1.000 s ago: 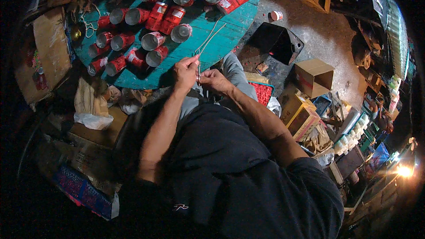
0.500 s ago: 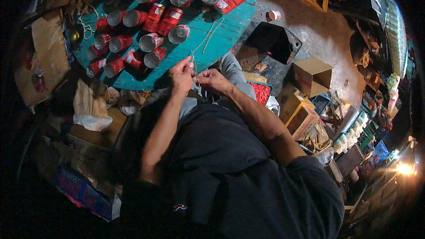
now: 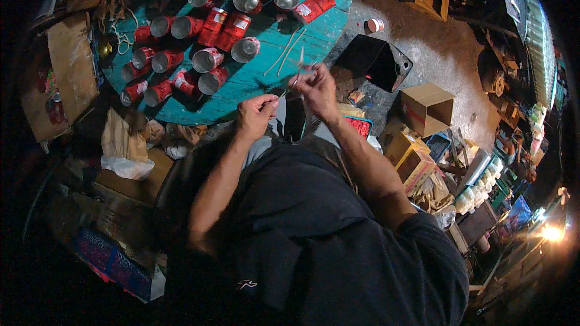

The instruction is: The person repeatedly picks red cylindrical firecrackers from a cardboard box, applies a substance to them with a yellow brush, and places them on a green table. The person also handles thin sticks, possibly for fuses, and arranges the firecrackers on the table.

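Observation:
My left hand [image 3: 256, 115] is closed in a pinch above my lap, near the rim of the turquoise table. A thin strand [image 3: 283, 93] pokes out from its fingertips toward my right hand. To the right and a little farther off, my right hand [image 3: 318, 89] has its fingers bent together. A thin pale sliver stands up from them, smeared by motion, so its kind is unclear. Two pale cords [image 3: 284, 54] lie side by side on the turquoise table [image 3: 320, 39] just beyond my hands. Several open red cans [image 3: 207, 59] stand and lie on the table to the left.
A black box-like case [image 3: 380, 63] and an open cardboard box [image 3: 426, 107] are on the floor at right. A tray of red stuff [image 3: 361, 125] sits beside my right forearm. Paper bags [image 3: 124, 139] and cardboard [image 3: 71, 75] are at left.
My hands, close together before, have come apart. The right hand has moved up and to the right; the left has shifted slightly nearer me. The cords on the table are still there.

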Motion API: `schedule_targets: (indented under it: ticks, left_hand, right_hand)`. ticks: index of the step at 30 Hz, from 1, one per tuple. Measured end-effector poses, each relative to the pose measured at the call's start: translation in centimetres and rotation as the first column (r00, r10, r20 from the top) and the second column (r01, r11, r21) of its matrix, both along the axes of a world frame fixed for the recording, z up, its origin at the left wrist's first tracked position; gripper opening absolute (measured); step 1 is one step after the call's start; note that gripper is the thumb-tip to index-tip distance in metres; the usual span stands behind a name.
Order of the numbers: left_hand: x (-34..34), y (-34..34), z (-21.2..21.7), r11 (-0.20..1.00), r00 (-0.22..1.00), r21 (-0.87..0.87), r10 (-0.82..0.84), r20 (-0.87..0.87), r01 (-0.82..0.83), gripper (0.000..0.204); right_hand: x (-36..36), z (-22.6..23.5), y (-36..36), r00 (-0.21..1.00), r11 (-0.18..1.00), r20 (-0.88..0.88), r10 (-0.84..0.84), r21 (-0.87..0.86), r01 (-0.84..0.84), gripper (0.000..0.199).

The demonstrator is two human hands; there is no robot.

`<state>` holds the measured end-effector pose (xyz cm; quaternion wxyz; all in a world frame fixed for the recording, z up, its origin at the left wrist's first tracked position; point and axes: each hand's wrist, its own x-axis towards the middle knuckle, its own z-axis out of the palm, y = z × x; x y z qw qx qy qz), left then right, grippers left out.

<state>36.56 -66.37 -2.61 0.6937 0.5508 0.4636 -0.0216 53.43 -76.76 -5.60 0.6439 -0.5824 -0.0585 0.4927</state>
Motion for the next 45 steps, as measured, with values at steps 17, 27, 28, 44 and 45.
schedule_targets:
  ticks: [17,27,28,44,45]
  left_hand:
    - [2.8,-1.2,-6.3,0.950,0.999,0.312,0.042,-0.017,-0.034,0.024]
    - [3.4,-1.5,-4.6,0.884,0.895,-0.151,0.447,-0.008,-0.443,0.021]
    - [3.3,-1.5,-4.5,0.882,0.892,-0.156,0.451,0.006,-0.445,0.021]
    - [2.5,-1.6,-5.8,0.913,0.917,-0.101,0.399,0.025,-0.394,0.024]
    - [2.5,-1.6,-5.8,0.917,0.919,-0.094,0.392,0.031,-0.388,0.024]
  right_hand:
    - [-1.6,0.7,-6.4,0.934,0.903,-0.123,0.337,-0.240,-0.357,0.023]
    - [-4.2,-2.0,-4.3,0.836,0.877,-0.387,0.390,-0.118,-0.465,0.030]
    - [-4.3,-2.9,-4.3,0.837,0.878,-0.381,0.393,-0.115,-0.465,0.029]
    - [-6.1,-6.2,-3.8,0.850,0.902,-0.360,0.385,-0.051,-0.430,0.029]
    - [-6.0,-5.9,-3.7,0.847,0.907,-0.376,0.377,-0.037,-0.420,0.029]
